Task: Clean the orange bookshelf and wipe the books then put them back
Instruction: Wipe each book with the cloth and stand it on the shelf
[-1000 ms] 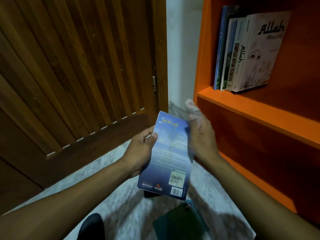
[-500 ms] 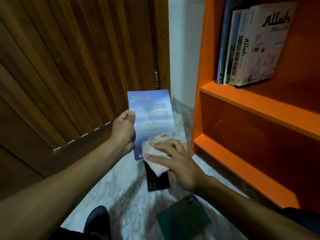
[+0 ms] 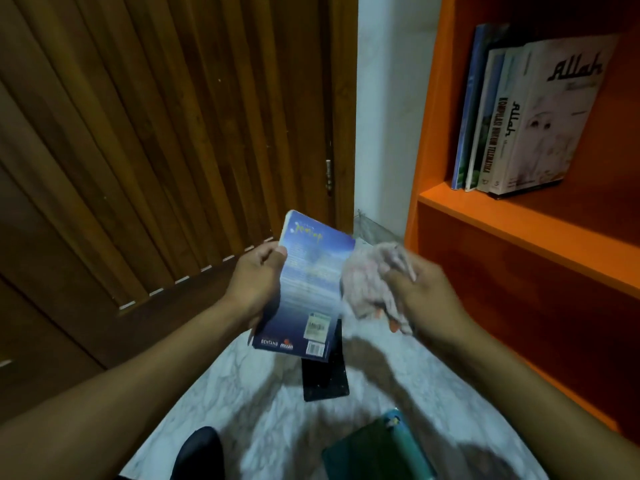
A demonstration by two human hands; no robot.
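While the left hand (image 3: 256, 282) grips the blue book (image 3: 308, 289) by its left edge, back cover up, above the floor (image 3: 263, 420), the right hand (image 3: 426, 299) holds a bunched cloth (image 3: 370, 278) at the book's right edge, blurred. Shelf (image 3: 526, 230) w/ standing books (image 3: 519, 112) on the right.

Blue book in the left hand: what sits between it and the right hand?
In the head view, a crumpled pale cloth lies between the blue book and the right hand, which grips it. The left hand holds the book's edge.

Dim, wide-angle warp, cloth seemingly motion-blurred (image 3: 372, 282)
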